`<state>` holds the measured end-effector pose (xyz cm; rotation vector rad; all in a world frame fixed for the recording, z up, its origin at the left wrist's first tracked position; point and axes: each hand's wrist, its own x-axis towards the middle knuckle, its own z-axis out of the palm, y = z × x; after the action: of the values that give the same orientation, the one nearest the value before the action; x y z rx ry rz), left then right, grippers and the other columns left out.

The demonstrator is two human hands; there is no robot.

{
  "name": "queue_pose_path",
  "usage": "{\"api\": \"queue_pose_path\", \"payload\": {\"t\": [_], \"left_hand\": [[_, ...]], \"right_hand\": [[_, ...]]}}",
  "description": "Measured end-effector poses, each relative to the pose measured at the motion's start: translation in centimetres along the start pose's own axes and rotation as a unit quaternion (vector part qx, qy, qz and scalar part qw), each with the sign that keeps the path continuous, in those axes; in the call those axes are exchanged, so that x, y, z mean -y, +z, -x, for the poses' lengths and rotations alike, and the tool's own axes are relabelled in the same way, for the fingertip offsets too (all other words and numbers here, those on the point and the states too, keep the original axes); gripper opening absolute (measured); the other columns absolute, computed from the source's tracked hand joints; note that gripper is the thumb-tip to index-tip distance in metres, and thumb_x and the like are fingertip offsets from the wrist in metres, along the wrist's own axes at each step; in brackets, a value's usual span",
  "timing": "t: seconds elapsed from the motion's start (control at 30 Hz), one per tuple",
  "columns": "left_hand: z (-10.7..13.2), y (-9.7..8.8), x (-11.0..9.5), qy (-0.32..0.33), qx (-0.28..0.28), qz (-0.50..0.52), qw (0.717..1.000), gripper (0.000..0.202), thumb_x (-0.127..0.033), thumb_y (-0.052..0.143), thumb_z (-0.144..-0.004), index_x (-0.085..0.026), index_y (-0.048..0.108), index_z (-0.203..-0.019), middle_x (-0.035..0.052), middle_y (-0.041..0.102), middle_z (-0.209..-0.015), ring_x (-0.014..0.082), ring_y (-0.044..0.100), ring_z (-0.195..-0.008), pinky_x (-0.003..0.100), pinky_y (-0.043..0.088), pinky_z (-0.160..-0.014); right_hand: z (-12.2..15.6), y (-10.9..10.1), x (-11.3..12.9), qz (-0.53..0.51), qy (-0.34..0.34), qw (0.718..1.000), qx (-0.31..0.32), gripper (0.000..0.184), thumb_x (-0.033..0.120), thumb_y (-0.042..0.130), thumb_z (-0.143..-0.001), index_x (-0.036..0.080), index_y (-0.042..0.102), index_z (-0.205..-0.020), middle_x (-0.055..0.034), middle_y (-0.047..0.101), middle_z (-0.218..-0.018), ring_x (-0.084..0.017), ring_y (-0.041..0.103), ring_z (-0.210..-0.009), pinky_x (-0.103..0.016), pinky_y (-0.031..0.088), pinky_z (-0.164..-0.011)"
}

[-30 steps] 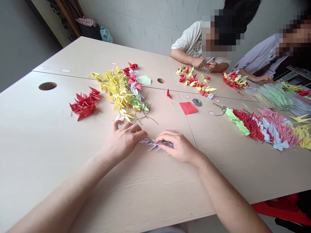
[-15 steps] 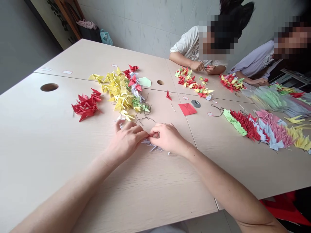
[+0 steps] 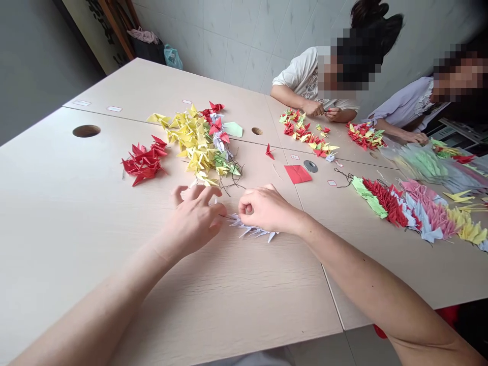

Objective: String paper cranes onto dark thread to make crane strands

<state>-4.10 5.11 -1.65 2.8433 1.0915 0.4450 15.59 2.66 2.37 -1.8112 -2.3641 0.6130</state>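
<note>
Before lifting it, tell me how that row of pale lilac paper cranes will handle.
The row of pale lilac paper cranes is probably light and floppy, being thin folded paper on thread. Its sharp points would likely crush easily.

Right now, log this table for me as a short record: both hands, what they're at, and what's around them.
Left hand: fingers spread, raised beside a dark thread
Right hand: curled, just above white origami cranes; any grip unclear
Nearby: yellow origami cranes, red origami cranes, red paper square
Surface: pale table
Others: two seated people across the table, hands among folded cranes
</note>
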Motion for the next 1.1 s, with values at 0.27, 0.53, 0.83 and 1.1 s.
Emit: {"api": "queue_pose_path", "payload": {"t": [0.27,0.53,0.83,1.1], "left_hand": [[-0.4,0.0,0.8,-0.017,-0.037,0.021,0.999,0.02,-0.025,0.057,-0.088,-0.029,0.071,-0.074,0.0008,0.064,-0.118,0.0287,0.05,-0.11,0.053,0.025,-0.091],[-0.3,-0.2,0.4,-0.042,-0.02,0.004,0.999,0.013,-0.018,0.054,-0.076,-0.021,0.059,-0.065,0.0009,0.064,-0.118,0.0288,0.051,-0.108,0.051,0.027,-0.088],[-0.3,-0.1,0.4,-0.036,0.0,-0.004,0.999,0.016,-0.02,0.051,-0.081,-0.02,0.058,-0.067,0.0016,0.064,-0.119,0.0282,0.052,-0.107,0.05,0.028,-0.086],[-0.7,-1.7,1.6,-0.056,0.006,0.07,0.996,0.018,-0.037,0.052,-0.088,-0.031,0.066,-0.097,0.0024,0.063,-0.12,0.0284,0.053,-0.11,0.047,0.032,-0.09]], "right_hand": [[0.2,-0.2,0.2,0.032,-0.008,0.999,0.032,0.011,0.015,0.059,-0.074,0.019,0.064,-0.065,0.0015,0.065,-0.075,-0.012,0.053,-0.069,-0.033,0.028,-0.081],[0.3,-1.0,0.5,0.05,-0.013,0.996,0.072,0.012,0.013,0.058,-0.073,0.018,0.061,-0.062,0.0029,0.065,-0.074,-0.011,0.052,-0.069,-0.03,0.025,-0.079],[0.4,-0.9,0.2,0.06,-0.013,0.995,0.074,0.014,0.013,0.057,-0.073,0.018,0.063,-0.062,0.003,0.066,-0.073,-0.01,0.051,-0.066,-0.031,0.024,-0.08],[1.4,-3.4,-0.4,-0.024,0.009,0.996,-0.085,0.016,0.025,0.059,-0.084,0.021,0.071,-0.075,0.0022,0.065,-0.076,-0.011,0.051,-0.069,-0.029,0.029,-0.075]]}}
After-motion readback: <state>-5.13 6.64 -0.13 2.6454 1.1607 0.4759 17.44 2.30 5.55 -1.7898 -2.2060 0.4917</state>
